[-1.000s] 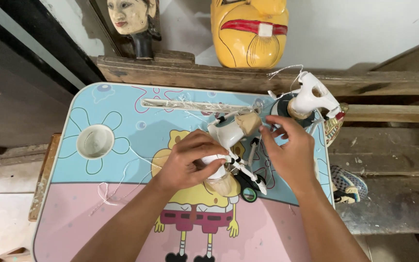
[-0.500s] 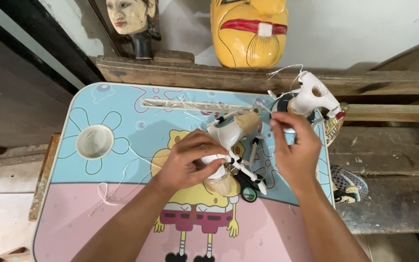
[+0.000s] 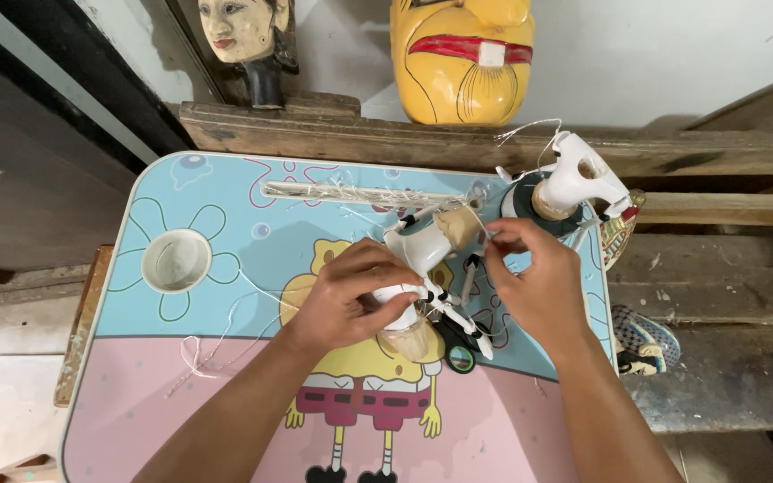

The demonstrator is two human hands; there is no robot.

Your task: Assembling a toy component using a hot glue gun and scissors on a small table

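My left hand (image 3: 351,300) grips the white wooden body of a horse puppet (image 3: 422,246) lying on a small cartoon-printed table (image 3: 181,394). My right hand (image 3: 534,282) pinches a thin white string beside the puppet's tan neck stump. The puppet's white horse head (image 3: 579,179) lies apart at the table's far right corner. Thin black-and-white legs (image 3: 458,313) stick out below my left hand.
A wooden stick wrapped in string (image 3: 360,192) lies across the far side of the table. A round cup hole (image 3: 174,260) is at the left. Loose string (image 3: 203,353) trails over the table. Two carved masks (image 3: 462,54) stand on a wooden beam behind.
My right hand has moved up and left from the puppet's legs to the neck stump, now pinching string. My left hand has stayed on the body.
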